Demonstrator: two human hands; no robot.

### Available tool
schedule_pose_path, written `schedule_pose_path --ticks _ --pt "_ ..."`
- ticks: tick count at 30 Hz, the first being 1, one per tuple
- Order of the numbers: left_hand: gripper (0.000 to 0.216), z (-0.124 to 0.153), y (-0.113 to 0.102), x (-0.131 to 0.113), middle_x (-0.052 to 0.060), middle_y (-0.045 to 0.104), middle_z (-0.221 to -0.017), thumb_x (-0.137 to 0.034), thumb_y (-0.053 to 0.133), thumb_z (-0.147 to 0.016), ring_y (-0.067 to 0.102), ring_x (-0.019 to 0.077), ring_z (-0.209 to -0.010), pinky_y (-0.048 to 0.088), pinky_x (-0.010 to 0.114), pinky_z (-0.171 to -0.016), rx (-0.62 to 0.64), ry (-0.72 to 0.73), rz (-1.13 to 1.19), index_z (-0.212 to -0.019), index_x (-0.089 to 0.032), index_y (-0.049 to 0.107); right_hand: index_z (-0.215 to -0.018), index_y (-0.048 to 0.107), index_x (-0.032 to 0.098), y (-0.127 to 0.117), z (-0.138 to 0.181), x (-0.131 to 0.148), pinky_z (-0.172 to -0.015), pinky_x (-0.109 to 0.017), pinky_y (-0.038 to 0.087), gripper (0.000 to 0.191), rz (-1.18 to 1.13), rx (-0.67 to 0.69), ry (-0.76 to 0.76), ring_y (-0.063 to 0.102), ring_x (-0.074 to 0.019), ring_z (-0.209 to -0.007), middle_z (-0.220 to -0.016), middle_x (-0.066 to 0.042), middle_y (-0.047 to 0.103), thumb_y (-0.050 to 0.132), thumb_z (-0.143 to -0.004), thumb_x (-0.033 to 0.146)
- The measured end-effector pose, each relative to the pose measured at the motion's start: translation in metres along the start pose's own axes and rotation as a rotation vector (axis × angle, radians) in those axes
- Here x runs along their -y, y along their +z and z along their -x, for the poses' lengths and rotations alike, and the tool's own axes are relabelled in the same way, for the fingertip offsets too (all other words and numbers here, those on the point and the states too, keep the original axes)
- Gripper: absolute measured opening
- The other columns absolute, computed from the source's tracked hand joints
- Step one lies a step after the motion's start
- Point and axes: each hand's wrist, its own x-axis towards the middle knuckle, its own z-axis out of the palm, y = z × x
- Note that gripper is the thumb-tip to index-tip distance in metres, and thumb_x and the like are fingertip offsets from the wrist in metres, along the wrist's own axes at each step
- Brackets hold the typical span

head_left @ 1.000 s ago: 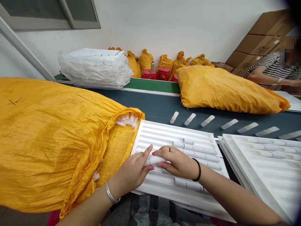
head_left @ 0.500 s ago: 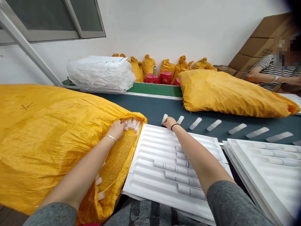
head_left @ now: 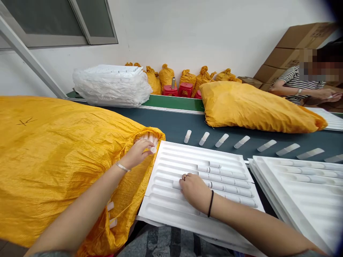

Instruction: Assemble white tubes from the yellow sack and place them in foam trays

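Observation:
At the mouth of a yellow woven sack (head_left: 66,142), my left hand (head_left: 138,154) pinches a small white tube (head_left: 153,150) between thumb and fingers. More white tubes (head_left: 147,136) lie inside the sack opening, just behind it. My right hand (head_left: 195,189) is over the white ribbed tray (head_left: 166,207), its fingers curled round a white printed tube (head_left: 176,185) lying in a groove. Other printed tubes (head_left: 227,182) rest in grooves on the tray's right half. Beyond the tray, a short frosted tube (head_left: 188,136) stands on the dark belt, leftmost in a row of several.
A stack of white trays (head_left: 300,200) stands to the right. On the dark belt (head_left: 177,121) lie a second yellow sack (head_left: 254,105) and a plastic-wrapped stack (head_left: 112,87). Red stools (head_left: 184,90) stand behind. A person in a striped top (head_left: 291,84) works at far right.
My right hand has left the standing tube on the belt and come down onto the tray. My left hand has drawn a tube out to the sack's mouth. The view has shifted slightly.

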Motion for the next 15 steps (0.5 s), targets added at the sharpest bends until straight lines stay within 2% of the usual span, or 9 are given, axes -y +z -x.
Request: schedule_pose_path --ticks 2,5,8,10,12,15 --pt "0.028 0.017 -0.005 -0.030 0.006 0.061 -0.114 -0.037 0.051 -0.088 0.054 0.0194 -0.108 0.043 0.033 -0.094 -0.060 0.050 0.135 -0.109 -0.020 0.057 -0.089 0.066 0.008 0.003 0.005 -0.002 -0.076 -0.038 0.048 0.015 -0.018 -0.078 0.004 0.062 -0.0281 -0.087 -0.093 -0.017 0.066 0.056 -0.078 0.011" --pt "0.028 0.043 -0.005 -0.069 0.007 0.062 -0.109 -0.036 0.060 -0.083 0.058 0.0195 -0.102 0.048 0.034 -0.087 -0.203 0.032 0.593 -0.105 -0.020 0.054 -0.107 0.060 0.010 -0.008 0.010 -0.014 -0.074 -0.035 0.049 0.027 -0.266 -0.305 0.027 0.061 -0.0224 -0.081 -0.090 -0.011 0.065 0.053 -0.083 0.019" --pt "0.031 0.062 0.003 -0.096 0.005 0.064 -0.103 -0.032 0.065 -0.080 0.062 0.0166 -0.093 0.051 0.033 -0.083 -0.360 -0.118 1.020 -0.101 -0.021 0.044 -0.122 0.054 0.019 -0.023 0.016 -0.024 -0.071 -0.029 0.050 0.033 -0.586 -0.504 -0.075 0.060 -0.0154 -0.075 -0.086 -0.005 0.064 0.046 -0.092 0.028" --pt "0.034 0.069 0.010 -0.106 0.003 0.064 -0.098 -0.032 0.066 -0.079 0.063 0.0146 -0.087 0.051 0.031 -0.080 -0.426 -0.238 1.178 -0.097 -0.022 0.039 -0.126 0.053 0.023 -0.028 0.019 -0.027 -0.073 -0.029 0.050 0.034 -0.689 -0.575 -0.163 0.059 -0.0146 -0.078 -0.089 -0.004 0.064 0.046 -0.093 0.029" --pt "0.032 0.074 0.016 -0.111 0.000 0.062 -0.093 -0.033 0.067 -0.078 0.062 0.0127 -0.082 0.050 0.028 -0.076 -0.402 -0.324 1.229 -0.093 -0.021 0.041 -0.126 0.052 0.024 -0.032 0.021 -0.029 -0.078 -0.030 0.050 0.034 -0.715 -0.620 -0.210 0.060 -0.0153 -0.085 -0.097 -0.005 0.064 0.047 -0.093 0.028" --pt "0.027 0.079 0.018 -0.111 -0.001 0.059 -0.089 -0.034 0.066 -0.079 0.060 0.0114 -0.080 0.048 0.025 -0.074 -0.275 -0.359 1.173 -0.093 -0.020 0.048 -0.127 0.051 0.025 -0.038 0.021 -0.035 -0.083 -0.032 0.050 0.034 -0.669 -0.662 -0.264 0.060 -0.0165 -0.092 -0.105 -0.007 0.063 0.047 -0.093 0.024"
